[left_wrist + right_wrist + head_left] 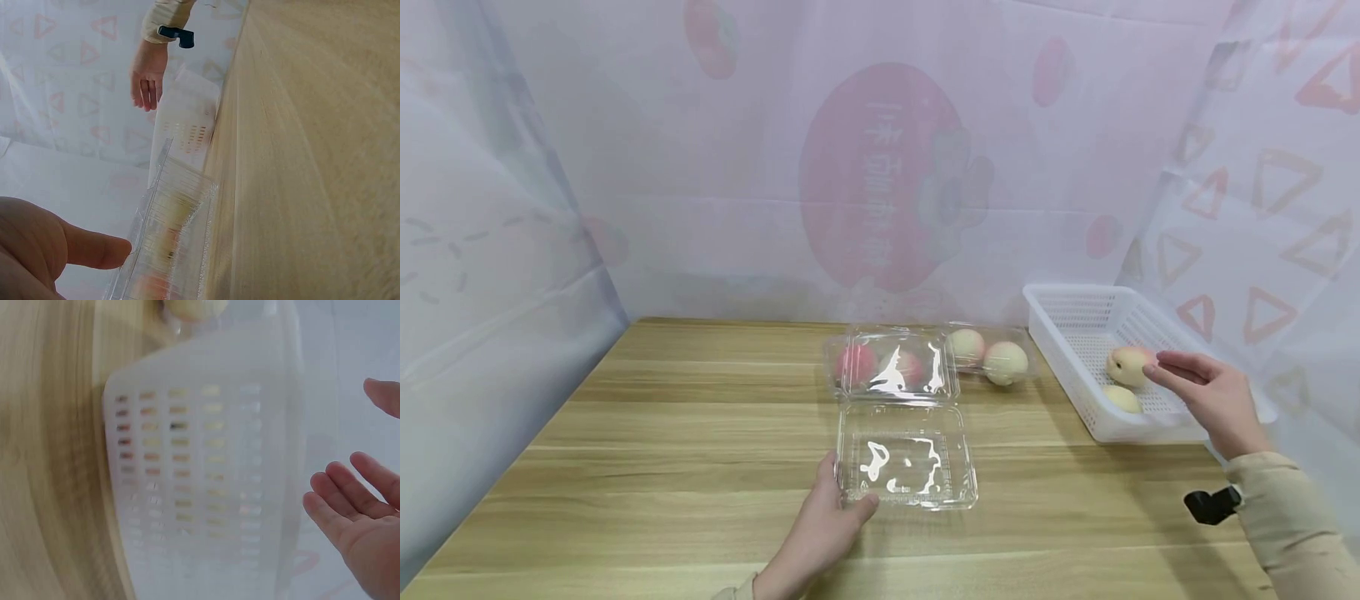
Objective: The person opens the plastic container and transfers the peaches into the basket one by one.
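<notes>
The right hand (1210,392) hovered with fingers relaxed, holding nothing, over the white basket (1075,367) at far right, its peach (1129,365) just left of the fingertips; the left hand (823,525) rested flat-fingered against the open clamshell tray (906,454) (near-left corner).

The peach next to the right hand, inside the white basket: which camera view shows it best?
The head view. There the peach shows whole in the white basket, just beside the right hand. The right wrist view shows only the basket's perforated wall; the left wrist view shows the basket far off, no peach inside it visible.
</notes>
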The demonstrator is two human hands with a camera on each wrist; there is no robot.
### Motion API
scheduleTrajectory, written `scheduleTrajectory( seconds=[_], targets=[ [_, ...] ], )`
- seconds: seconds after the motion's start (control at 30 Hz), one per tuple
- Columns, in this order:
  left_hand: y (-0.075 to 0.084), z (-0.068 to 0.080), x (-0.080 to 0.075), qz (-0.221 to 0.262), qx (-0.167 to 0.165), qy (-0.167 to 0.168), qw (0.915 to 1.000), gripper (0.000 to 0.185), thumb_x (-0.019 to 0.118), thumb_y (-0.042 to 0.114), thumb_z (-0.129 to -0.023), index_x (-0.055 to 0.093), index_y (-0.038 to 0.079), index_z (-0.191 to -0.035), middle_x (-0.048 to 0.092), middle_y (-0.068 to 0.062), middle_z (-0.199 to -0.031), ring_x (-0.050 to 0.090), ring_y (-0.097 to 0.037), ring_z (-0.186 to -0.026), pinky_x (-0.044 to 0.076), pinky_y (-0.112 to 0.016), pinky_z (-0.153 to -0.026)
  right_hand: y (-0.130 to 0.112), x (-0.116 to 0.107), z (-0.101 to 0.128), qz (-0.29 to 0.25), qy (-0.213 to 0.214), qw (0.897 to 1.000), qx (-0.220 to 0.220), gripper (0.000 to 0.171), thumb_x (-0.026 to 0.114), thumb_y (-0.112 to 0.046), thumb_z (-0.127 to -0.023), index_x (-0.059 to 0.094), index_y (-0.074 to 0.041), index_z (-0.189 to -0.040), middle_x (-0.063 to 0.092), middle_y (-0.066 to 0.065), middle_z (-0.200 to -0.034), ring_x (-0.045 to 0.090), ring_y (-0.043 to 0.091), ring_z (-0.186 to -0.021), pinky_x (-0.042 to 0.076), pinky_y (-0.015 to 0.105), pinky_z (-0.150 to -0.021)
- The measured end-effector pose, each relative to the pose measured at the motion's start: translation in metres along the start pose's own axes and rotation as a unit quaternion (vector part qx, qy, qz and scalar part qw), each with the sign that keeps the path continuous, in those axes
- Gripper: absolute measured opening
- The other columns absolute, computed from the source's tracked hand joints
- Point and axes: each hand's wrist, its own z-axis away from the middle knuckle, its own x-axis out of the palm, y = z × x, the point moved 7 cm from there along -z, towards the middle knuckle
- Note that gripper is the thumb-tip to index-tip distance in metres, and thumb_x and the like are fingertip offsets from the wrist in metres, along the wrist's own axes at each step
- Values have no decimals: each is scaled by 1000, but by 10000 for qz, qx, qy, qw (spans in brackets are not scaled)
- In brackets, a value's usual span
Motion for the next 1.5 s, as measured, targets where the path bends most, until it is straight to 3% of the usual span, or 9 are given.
scheduleTrajectory(
  seconds=[0.1, 0.27, 0.43, 0.63, 0.9, 1.23, 1.5],
  targets=[
    [0, 0, 1, 42, -22, -13, 10000, 85, 70, 7, -87, 15, -12, -148, 37, -37, -143, 33, -53, -132, 25, -67, -106, -13, 6, 3, -672, 171, 9976, -53, 37, 74, -22, -90, 65, -8, -123, 69, -19, -99, 59, -9, -96, 44, 5, -76],
    [0, 0, 2, 118, 30, -43, 9999, 84, 70, 6, -87, 15, -12, -149, 37, -36, -143, 33, -53, -132, 24, -68, -106, -33, 21, 12, -1712, 428, 9842, -145, 34, 76, -16, -88, 68, 0, -117, 73, -10, -94, 66, 1, -86, 47, 7, -79],
    [0, -1, 2, 122, 24, -45, 9999, 85, 70, 6, -87, 13, -12, -149, 36, -37, -144, 32, -53, -133, 24, -67, -107, -51, 47, 25, -2269, -113, 9734, -296, 20, 71, -10, -91, 69, -3, -110, 73, -3, -94, 70, 9, -82, 54, 16, -79],
    [1, -1, 3, 123, 51, -37, 9999, 85, 70, 6, -87, 15, -13, -148, 36, -37, -143, 33, -53, -132, 24, -68, -106, -69, 82, 47, -2042, -843, 9752, -145, 19, 69, -11, -94, 67, -2, -110, 73, 5, -95, 70, 17, -84, 59, 27, -72],
    [1, -2, 2, 80, 84, -33, 9999, 83, 70, 6, -87, 15, -12, -148, 36, -38, -143, 34, -53, -131, 25, -68, -106, -85, 116, 77, -2190, -786, 9719, 361, 29, 69, -18, -94, 63, 6, -109, 72, 14, -95, 69, 20, -80, 60, 33, -70],
    [1, -2, 2, 99, -1, -47, 9999, 85, 70, 7, -88, 13, -12, -149, 33, -38, -145, 31, -54, -133, 24, -68, -106, -81, 166, 97, -2058, -962, 9653, 1292, 33, 68, -20, -95, 62, 7, -113, 69, 16, -97, 67, 26, -81, 60, 36, -70],
    [3, 0, 1, 182, 91, -62, 9998, 84, 69, 6, -88, 14, -13, -148, 36, -37, -143, 33, -53, -132, 24, -68, -106, -90, 197, 98, -1674, -1462, 9676, 1197, 33, 67, -16, -94, 62, 9, -114, 68, 16, -94, 65, 28, -81, 59, 33, -63]
  ],
)
